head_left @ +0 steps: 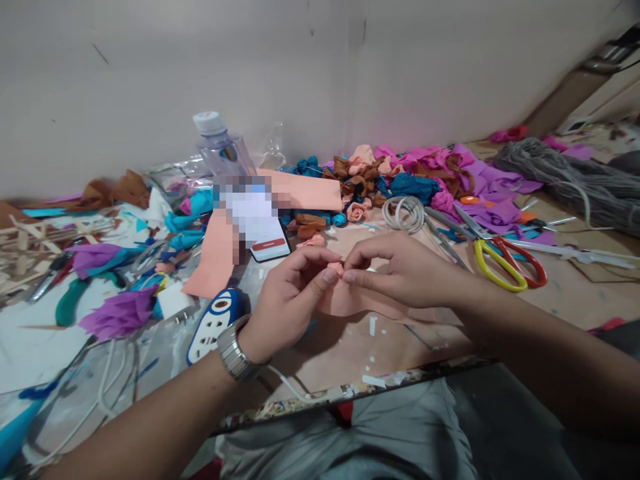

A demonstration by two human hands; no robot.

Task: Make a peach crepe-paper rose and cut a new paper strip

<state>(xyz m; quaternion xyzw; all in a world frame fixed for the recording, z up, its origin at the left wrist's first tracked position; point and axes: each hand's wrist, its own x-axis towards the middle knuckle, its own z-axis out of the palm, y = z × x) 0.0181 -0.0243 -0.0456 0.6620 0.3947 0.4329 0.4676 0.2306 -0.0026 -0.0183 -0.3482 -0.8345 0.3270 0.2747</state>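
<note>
Between the fingertips of both hands is a strip of peach crepe paper [350, 301], bunched into a small curl at its upper left end. My left hand [293, 293], with a metal watch at the wrist, pinches the curl from the left. From the right, my right hand [390, 270] pinches the same paper with thumb and index finger. The rest of the strip hangs below my right hand, partly hidden by it. Just beyond the hands lie a phone [270, 248] and a rolled peach paper rose [357, 211].
Crepe-paper flowers in brown, blue and pink heap along the wall. To the right lie scissors [500, 265], a tape roll [403, 215] and grey yarn [555, 173]. A bottle [225, 150] stands at the back. On the left are a power strip [216, 323], a cable and wooden sticks [30, 243].
</note>
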